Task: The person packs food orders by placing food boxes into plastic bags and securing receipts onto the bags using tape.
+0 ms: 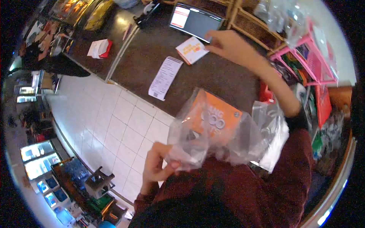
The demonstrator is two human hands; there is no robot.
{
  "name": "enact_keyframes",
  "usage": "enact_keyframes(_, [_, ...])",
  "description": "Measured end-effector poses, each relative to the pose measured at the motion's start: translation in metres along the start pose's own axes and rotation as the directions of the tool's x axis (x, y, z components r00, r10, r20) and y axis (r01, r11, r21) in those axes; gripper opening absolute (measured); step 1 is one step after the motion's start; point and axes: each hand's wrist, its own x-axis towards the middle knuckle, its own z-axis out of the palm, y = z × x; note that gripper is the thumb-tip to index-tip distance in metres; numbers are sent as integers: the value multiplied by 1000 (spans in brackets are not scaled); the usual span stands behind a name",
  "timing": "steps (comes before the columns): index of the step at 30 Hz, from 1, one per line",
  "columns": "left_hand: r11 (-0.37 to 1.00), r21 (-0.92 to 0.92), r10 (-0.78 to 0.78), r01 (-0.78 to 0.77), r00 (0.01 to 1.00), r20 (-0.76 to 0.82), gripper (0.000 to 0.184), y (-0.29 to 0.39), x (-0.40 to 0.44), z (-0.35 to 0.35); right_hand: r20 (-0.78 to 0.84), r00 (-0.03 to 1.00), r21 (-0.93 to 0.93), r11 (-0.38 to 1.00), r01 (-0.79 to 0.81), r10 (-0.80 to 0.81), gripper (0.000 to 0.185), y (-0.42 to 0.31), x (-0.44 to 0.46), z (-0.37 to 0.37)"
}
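In the head view my left hand (156,163) pinches the edge of a clear plastic bag (190,154). Inside the bag is an orange box (224,117) with white lettering, tilted near the counter's front edge and close to my body. My right hand (226,43) reaches across the counter with thumb and finger apart. One fingertip is at the right corner of a white-and-orange square card or stack of cards (192,50), which lies flat. Whether it presses on the card is hard to make out. A printed receipt (165,78) lies left of the card.
A tablet screen (195,22) stands at the back of the dark counter (133,68). Pink rack (315,60) and plastic bags (272,129) are on the right. A red-and-white packet (100,48) lies on the left counter. White floor tiles (114,125) run below the counter edge.
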Motion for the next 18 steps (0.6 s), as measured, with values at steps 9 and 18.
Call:
enact_keyframes(9, [944,-304,-91,126,987,129,25,-8,7,-32,-98,798,-263,757,-597,595,100,80,84,242])
enact_keyframes(18, [827,-389,-155,407,829,538,29,10,72,-46,204,842,979,-97,-179,500,70,18,-128,64])
